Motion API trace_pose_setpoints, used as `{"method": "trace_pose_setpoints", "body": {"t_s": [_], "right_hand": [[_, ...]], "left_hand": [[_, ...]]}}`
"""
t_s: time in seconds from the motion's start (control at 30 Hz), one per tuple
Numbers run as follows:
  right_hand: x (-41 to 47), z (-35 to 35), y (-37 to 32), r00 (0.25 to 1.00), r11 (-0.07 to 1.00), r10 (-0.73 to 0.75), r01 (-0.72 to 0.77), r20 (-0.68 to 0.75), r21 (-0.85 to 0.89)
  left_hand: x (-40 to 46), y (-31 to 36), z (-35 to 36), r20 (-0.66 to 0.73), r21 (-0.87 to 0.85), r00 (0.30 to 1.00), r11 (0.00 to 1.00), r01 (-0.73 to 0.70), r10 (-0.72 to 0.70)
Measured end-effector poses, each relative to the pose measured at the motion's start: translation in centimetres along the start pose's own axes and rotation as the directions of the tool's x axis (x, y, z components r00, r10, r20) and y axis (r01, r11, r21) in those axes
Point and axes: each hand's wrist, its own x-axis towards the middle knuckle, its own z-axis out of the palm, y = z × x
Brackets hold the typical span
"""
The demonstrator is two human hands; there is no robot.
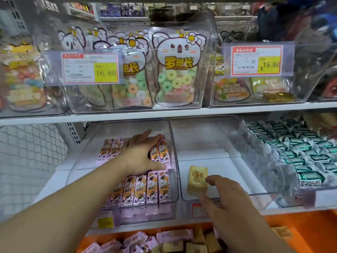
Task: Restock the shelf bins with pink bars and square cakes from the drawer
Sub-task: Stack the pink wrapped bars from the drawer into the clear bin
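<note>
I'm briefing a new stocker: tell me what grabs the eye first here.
The koala-shaped clear bags of pastel ring candy stand in the upper shelf bin. Below them, the left hand rests on rows of pink wrapped bars, and the right hand touches a lone yellow square cake in the neighbouring clear bin.

One camera sits on the person's head, looking forward and down, close to the shelf bins [175, 161] and drawer [300, 232]

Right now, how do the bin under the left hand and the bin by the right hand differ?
The left bin holds rows of pink bars; the middle bin holds one square cake. The left hand lies flat on its bars; the right hand touches the cake's edge. Both bins are clear plastic on one shelf.
</note>
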Motion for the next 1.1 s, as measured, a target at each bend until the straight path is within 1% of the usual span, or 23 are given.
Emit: {"method": "trace_pose_setpoints", "body": {"t_s": [0.1, 0.2, 0.27, 0.33, 0.4, 0.5, 0.73, 0.87, 1.0, 1.1], "right_hand": [[-0.2, 0.1, 0.0, 1.000, 1.000, -0.008, 0.008, 0.003, -0.007], [-0.3, 0.2, 0.1, 1.000, 1.000, -0.014, 0.015, 0.011, -0.013], [-0.3, 0.2, 0.2, 1.000, 1.000, -0.018, 0.018, 0.018, -0.015], [-0.2, 0.1, 0.2, 1.000, 1.000, -0.021, 0.021, 0.021, -0.008], [-0.3, 0.1, 0.1, 0.999, 1.000, -0.024, 0.025, 0.022, -0.004], [-0.4, 0.1, 0.3, 0.999, 0.999, -0.033, 0.033, 0.037, -0.014], [-0.3, 0.0, 0.4, 0.998, 1.000, -0.021, 0.021, 0.064, 0.006], [-0.2, 0.2, 0.4, 0.998, 0.999, -0.032, 0.032, 0.056, 0.003], [-0.4, 0.2, 0.4, 0.999, 0.999, -0.038, 0.036, 0.036, 0.038], [-1.2, 0.0, 0.2, 0.997, 0.997, -0.074, 0.075, -0.005, 0.020]], "left_hand": [[-0.2, 0.0, 0.3, -0.027, 0.047, 0.999, 0.999, -0.024, 0.025], [-0.1, 0.1, 0.5, 0.026, 0.125, 0.999, 0.992, -0.025, 0.022], [-0.1, 0.2, 0.6, 0.028, 0.121, 1.000, 0.992, -0.016, 0.013], [-0.1, 0.1, 0.7, -0.019, 0.096, 0.999, 0.995, -0.024, 0.026], [-0.5, 0.1, 0.6, -0.063, 0.072, 0.995, 0.995, -0.070, 0.074], [-0.9, 0.2, 0.6, -0.055, 0.122, 0.990, 0.985, -0.124, 0.131], [-1.1, 0.3, 1.2, -0.070, 0.158, 0.992, 0.983, -0.097, 0.109], [-2.1, 0.8, 1.1, -0.051, 0.103, 0.997, 0.993, -0.058, 0.063], [-4.5, 1.3, 0.9, -0.044, 0.037, 0.999, 0.999, -0.022, 0.023], [-7.9, 2.2, 0.8, -0.079, -0.052, 0.997, 0.999, -0.014, 0.010]]}}
